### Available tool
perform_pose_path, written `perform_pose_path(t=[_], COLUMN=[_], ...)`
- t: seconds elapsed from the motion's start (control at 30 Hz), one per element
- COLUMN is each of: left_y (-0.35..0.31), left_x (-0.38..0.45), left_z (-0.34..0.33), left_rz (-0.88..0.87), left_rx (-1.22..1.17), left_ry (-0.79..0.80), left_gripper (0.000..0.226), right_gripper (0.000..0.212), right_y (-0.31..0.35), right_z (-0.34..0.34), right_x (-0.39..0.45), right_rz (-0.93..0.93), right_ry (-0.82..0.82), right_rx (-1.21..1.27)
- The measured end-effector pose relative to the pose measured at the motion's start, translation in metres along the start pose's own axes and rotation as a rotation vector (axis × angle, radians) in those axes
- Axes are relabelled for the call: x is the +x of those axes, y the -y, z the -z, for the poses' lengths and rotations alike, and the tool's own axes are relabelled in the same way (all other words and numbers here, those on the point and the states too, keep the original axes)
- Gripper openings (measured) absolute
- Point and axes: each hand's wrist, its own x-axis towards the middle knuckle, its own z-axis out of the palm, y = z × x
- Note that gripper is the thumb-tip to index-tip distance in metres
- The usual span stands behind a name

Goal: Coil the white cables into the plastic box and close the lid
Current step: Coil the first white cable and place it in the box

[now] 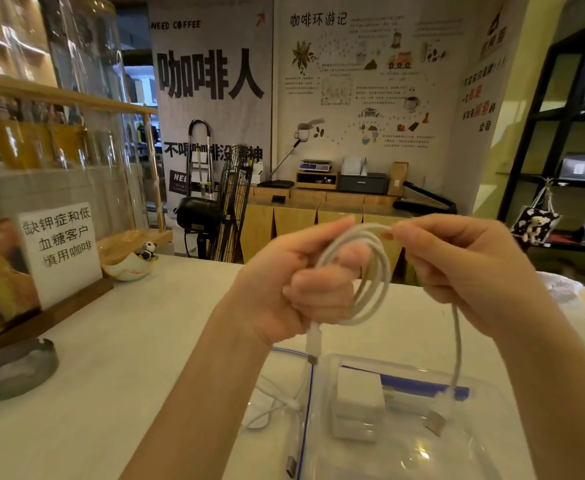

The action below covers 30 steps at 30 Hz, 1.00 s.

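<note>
Both hands hold a white cable (376,271) above the counter. My left hand (294,285) grips the wound loops, and one plug end hangs below it. My right hand (457,268) pinches the top of the loop, while the free tail drops from it to a USB plug (434,422) inside the clear plastic box (485,441). White charger blocks (357,403) sit in the box. A second white cable (273,407) lies loose on the counter left of the box, partly under a clear zip bag (301,393). I see no lid.
A metal ashtray (17,368) sits at the left counter edge. A sign stand (59,251) and a small bowl with a panda figure (132,265) are at the back left. Crumpled white material (568,289) lies at the right.
</note>
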Motion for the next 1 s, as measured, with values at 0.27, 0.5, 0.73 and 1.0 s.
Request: perform_pose_path(t=[0.27,0.5,0.73,1.0], left_y=[-0.003,0.000,0.008,0.024], left_x=[0.003,0.001,0.002,0.012], left_z=[0.013,0.030,0.036,0.027], left_rz=[-0.513,-0.720,-0.561,-0.213], left_rx=[-0.219,0.346,0.914,1.309], left_ry=[-0.318,-0.802,-0.970,-0.735], left_gripper=[0.042,0.039,0.035,0.043], right_gripper=[0.018,0.024,0.030,0.034], right_y=[-0.027,-0.033,-0.016,-0.003], right_z=[-0.056,-0.073,-0.066,-0.023], right_x=[0.002,-0.003,-0.011,-0.003], right_rz=[-0.089,-0.131,0.011,0.309], right_ry=[0.070,0.315,0.339,0.198], right_rx=[-0.356,-0.575,-0.868,-0.999])
